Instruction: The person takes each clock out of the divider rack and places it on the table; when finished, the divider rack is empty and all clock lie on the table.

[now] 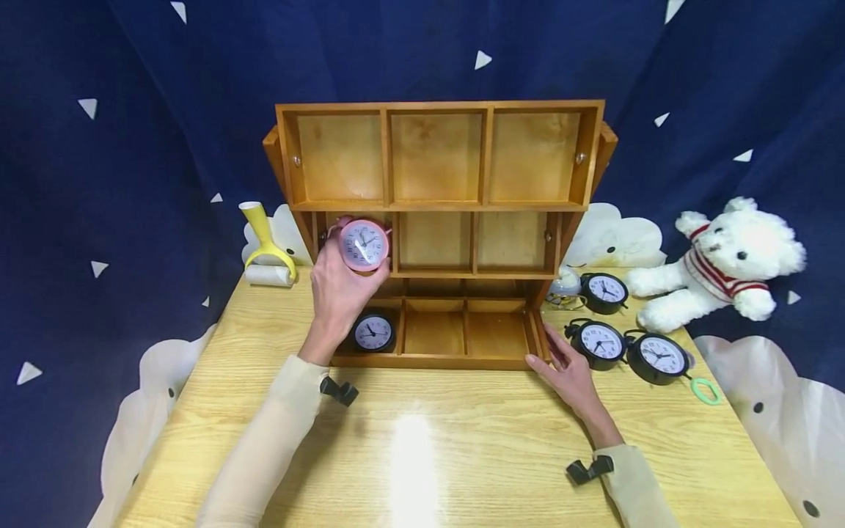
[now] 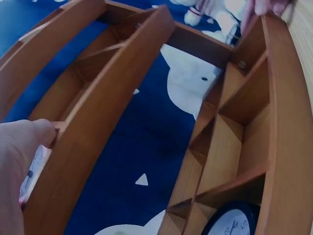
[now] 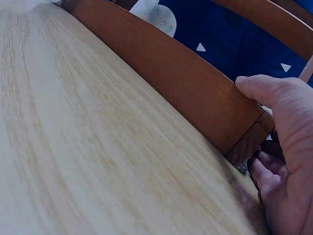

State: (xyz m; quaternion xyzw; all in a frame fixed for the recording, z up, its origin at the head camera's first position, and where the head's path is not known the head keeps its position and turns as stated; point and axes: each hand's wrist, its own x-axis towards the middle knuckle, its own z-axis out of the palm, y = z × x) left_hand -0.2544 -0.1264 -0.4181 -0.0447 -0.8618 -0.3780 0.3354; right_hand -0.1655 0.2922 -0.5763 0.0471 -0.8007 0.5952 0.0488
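Observation:
My left hand grips a round pink alarm clock, its face turned outward, at the left compartment of the middle tier of a wooden three-tier box. In the left wrist view, the tier's front board hides most of the pink clock. A black alarm clock sits face up in the bottom tier's left compartment, below that hand. At the bottom tier's right front corner, my right hand holds the wood, its thumb on the front board's top edge and the other fingers curled by the side.
Several black alarm clocks stand right of the box, near a clear rounded object and a green ring. A white teddy bear leans at the back right. On the left stands a yellow-handled roller. A dark blue curtain hangs behind.

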